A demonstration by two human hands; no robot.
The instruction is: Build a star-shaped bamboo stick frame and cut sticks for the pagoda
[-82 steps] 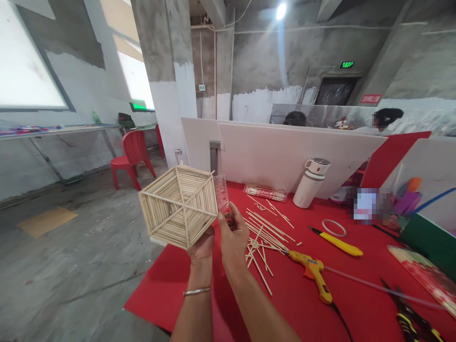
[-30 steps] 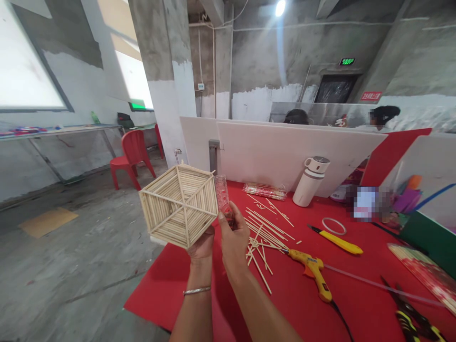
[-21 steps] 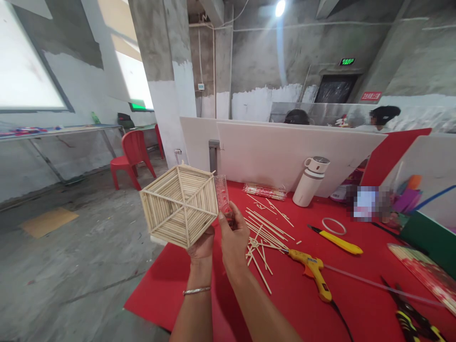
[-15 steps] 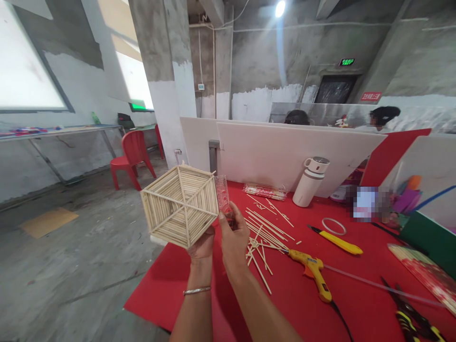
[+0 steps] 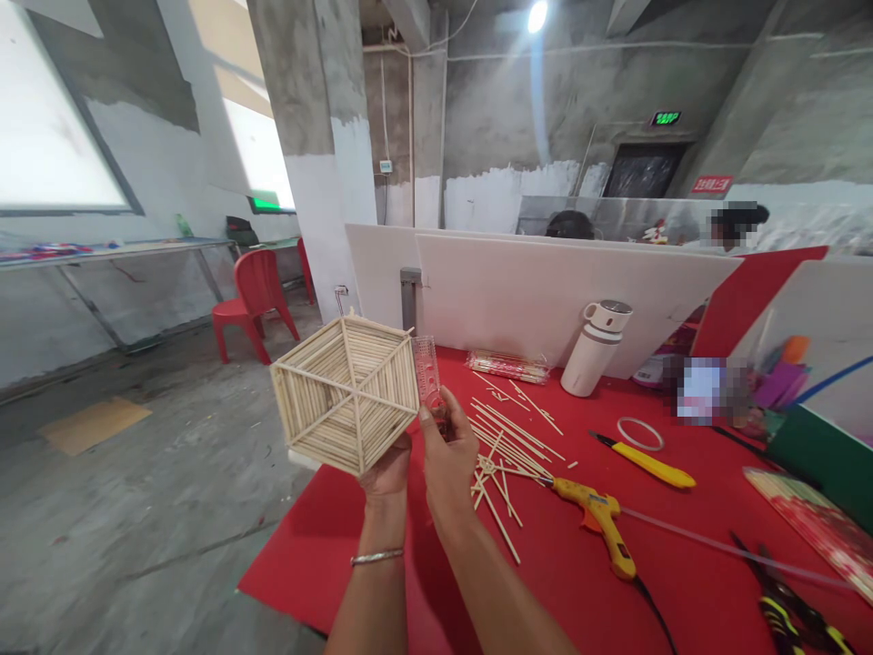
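Observation:
A six-sided frame of thin wooden sticks (image 5: 327,428), with spokes crossing at its middle, is held up above the left end of the red table. My left hand (image 5: 388,468) grips it from below and behind, its fingers partly hidden by the frame. In my right hand (image 5: 448,446), pinched between thumb and fingers, is a clear plastic ruler (image 5: 426,364). The ruler stands upright along the frame's right side; whether they touch I cannot tell. Just right of my right hand, a small star of joined sticks (image 5: 486,467) lies on the table.
On the red table (image 5: 546,600) lie loose sticks (image 5: 511,428), a yellow glue gun (image 5: 593,514), a yellow utility knife (image 5: 651,464), a clear ring (image 5: 639,434) and pliers (image 5: 777,591). A white flask (image 5: 593,350) stands before white boards (image 5: 546,277). Two people's heads show behind them.

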